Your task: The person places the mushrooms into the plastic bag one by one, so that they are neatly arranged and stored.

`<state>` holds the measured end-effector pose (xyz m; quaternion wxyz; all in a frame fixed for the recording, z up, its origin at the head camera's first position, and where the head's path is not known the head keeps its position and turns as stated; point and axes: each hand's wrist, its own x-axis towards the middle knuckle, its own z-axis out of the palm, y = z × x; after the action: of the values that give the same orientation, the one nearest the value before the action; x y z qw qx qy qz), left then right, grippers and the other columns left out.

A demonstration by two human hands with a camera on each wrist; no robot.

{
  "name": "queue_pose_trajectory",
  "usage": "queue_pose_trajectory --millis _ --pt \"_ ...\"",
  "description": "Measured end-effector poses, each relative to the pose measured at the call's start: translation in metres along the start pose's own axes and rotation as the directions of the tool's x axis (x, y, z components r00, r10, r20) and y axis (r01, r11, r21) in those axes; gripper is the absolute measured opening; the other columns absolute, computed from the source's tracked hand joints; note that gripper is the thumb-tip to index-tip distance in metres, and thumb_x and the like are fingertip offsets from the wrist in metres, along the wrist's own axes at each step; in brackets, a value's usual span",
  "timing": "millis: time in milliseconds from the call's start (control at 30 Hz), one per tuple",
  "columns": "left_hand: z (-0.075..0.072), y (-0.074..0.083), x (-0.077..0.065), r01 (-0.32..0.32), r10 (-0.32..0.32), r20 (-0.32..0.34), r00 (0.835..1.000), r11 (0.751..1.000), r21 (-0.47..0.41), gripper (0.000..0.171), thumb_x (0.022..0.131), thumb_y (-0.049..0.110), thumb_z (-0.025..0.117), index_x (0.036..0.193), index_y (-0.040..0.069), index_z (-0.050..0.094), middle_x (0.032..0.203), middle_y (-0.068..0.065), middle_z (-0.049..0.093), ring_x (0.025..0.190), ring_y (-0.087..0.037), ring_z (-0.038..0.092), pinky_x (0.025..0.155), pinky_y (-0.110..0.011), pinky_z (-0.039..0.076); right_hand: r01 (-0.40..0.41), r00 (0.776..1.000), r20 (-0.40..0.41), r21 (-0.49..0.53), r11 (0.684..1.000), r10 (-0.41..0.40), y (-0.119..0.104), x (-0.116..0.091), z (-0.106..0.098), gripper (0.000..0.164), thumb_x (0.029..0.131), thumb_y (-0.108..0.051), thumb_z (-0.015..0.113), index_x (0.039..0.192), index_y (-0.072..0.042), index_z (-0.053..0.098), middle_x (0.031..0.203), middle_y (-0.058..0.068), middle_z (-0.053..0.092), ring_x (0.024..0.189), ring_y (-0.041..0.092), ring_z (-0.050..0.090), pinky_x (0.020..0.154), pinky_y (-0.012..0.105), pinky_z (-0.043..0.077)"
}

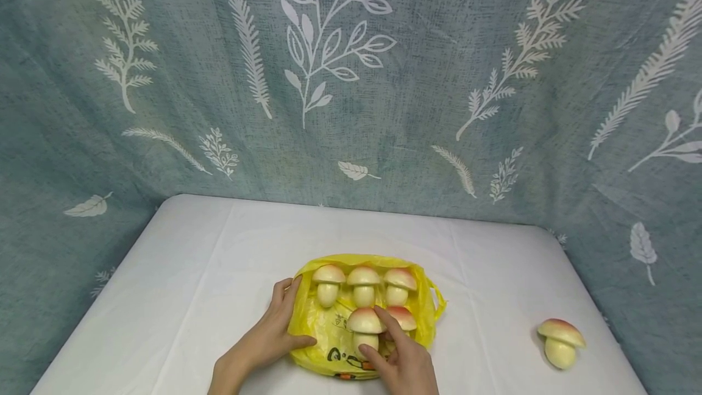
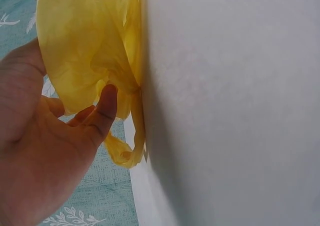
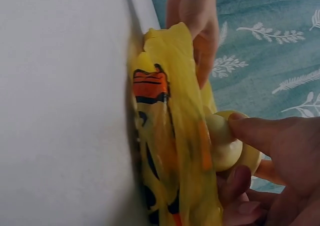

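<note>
A yellow plastic bag (image 1: 325,346) lies spread open on the table, with three toy mushrooms in a back row, one of them the left mushroom (image 1: 328,294). My right hand (image 1: 406,361) pinches another mushroom (image 1: 365,322) between thumb and fingers, over the front of the bag; the right wrist view shows its pale stem (image 3: 225,143) by the bag's rim. Beside it, a red-capped mushroom (image 1: 402,318) is partly hidden by that hand. At the bag's left side, my left hand (image 1: 271,328) holds the rim, thumb toward the front and fingers toward the back.
One more mushroom (image 1: 560,343) lies apart on the white tablecloth (image 1: 493,297), near the table's right edge. A thin yellow bag handle (image 1: 440,302) sticks out on the right. Behind the table hangs a green-blue curtain (image 1: 351,157) with white leaf patterns.
</note>
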<state>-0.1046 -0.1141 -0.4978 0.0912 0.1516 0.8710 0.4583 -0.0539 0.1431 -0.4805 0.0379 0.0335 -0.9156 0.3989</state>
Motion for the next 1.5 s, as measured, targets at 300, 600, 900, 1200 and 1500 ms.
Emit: queue_pose_trajectory --millis 300,600,900,1200,1500 --pt "0.0002 -0.0016 0.0009 0.003 -0.003 0.005 1.000 1.000 0.006 0.111 0.079 0.028 0.085 0.158 0.005 0.011 0.151 -0.015 0.017 0.143 -0.038 0.022 0.113 -0.056 0.025 0.041 0.999 0.014 -0.023 0.999 -0.041 0.0051 0.0030 0.0056 0.063 0.085 -0.042 0.077 0.139 -0.016 0.057 0.079 -0.010 0.063 0.048 -0.001 0.044 0.047 0.020 0.042" --pt "-0.0003 -0.0005 0.0011 -0.004 0.004 0.005 1.000 1.000 0.010 0.111 0.080 0.028 0.084 0.159 0.006 0.010 0.151 -0.014 0.017 0.143 -0.036 0.022 0.113 -0.056 0.025 0.093 0.996 0.005 -0.135 0.986 -0.094 0.0081 0.0031 0.0101 0.062 0.082 -0.032 0.081 0.135 -0.014 0.058 0.076 -0.007 0.067 0.043 -0.001 0.037 0.044 0.021 0.035" --pt "-0.0002 -0.0006 0.0013 -0.007 0.007 0.004 1.000 1.000 0.007 0.111 0.080 0.028 0.085 0.159 0.006 0.010 0.150 -0.015 0.017 0.143 -0.037 0.022 0.113 -0.056 0.025 0.084 0.996 0.029 -0.167 0.982 -0.080 0.0061 0.0017 0.0096 0.063 0.082 -0.034 0.080 0.137 -0.014 0.057 0.080 -0.001 0.070 0.041 -0.001 0.037 0.042 0.022 0.034" --pt "0.0000 0.0011 0.0006 -0.013 0.013 0.003 1.000 1.000 -0.012 0.111 0.080 0.029 0.085 0.159 0.006 0.011 0.150 -0.017 0.017 0.142 -0.041 0.022 0.112 -0.060 0.024 0.069 0.997 0.054 -0.184 0.980 -0.060 0.0050 -0.0002 0.0101 0.067 0.083 -0.039 0.079 0.138 -0.010 0.055 0.074 -0.003 0.067 0.043 0.001 0.039 0.044 0.023 0.036" --pt "0.0008 0.0002 0.0008 -0.018 0.018 0.003 1.000 1.000 -0.003 0.111 0.079 0.029 0.085 0.158 0.004 0.011 0.150 -0.018 0.017 0.142 -0.042 0.023 0.111 -0.060 0.025 0.082 0.996 0.045 -0.190 0.978 -0.074 0.0027 -0.0039 0.0046 0.069 0.083 -0.042 0.078 0.139 -0.008 0.053 0.083 0.004 0.073 0.054 0.006 0.059 0.051 0.026 0.048"
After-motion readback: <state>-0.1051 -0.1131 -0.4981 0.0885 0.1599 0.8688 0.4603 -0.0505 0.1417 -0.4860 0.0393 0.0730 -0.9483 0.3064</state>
